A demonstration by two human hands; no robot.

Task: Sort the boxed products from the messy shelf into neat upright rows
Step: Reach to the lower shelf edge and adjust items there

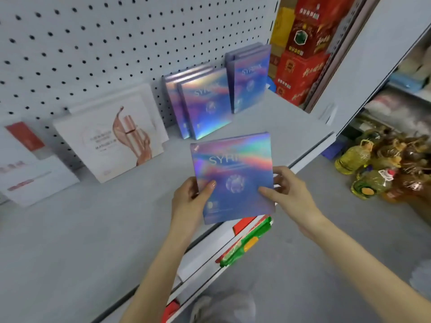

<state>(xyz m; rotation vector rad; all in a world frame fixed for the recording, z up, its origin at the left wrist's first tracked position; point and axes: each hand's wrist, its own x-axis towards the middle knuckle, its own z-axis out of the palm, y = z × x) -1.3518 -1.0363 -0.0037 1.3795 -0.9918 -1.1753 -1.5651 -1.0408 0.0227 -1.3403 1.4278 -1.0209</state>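
Person is working at a grey shelf (70, 241), both arms reaching in from below.

Left hand (189, 201) and right hand (289, 192) are holding 1 holographic box (233, 164) between them. It is hanging above the shelf's front edge, clear of the surface. Its front is facing the camera, with the "SYR" lettering reading the right way up and the whole box tilting a little.

Left thumb (208, 188) is lying across the front near the lower left corner; the rest of that hand is going behind the box, so the grip is closing on the left edge. Right thumb (268, 191) is pressing the front near the lower right, and the right fingers (283, 176) are curling round behind the right edge.

Against the pegboard (116, 31), matching holographic boxes are standing upright in 2 groups. A near pair (205, 103) is standing 1 in front of the other. A far pair (250, 78) is standing to its right, nearer the shelf's end. Cannot tell whether the 2 groups are touching.

Left of them a white box (109, 136) with a rose-gold picture is leaning back on the pegboard. Further left, blurred white packs (37, 180) are lying low on the shelf, and 1 with a red panel (23, 136) is standing behind them.

Red cartons (300, 66) are stacking up beyond the shelf's right end. Yellow oil bottles (356, 159) are sitting on the floor (326, 252) at right. Green and red packs (247, 243) are showing on the lower shelf under the box.
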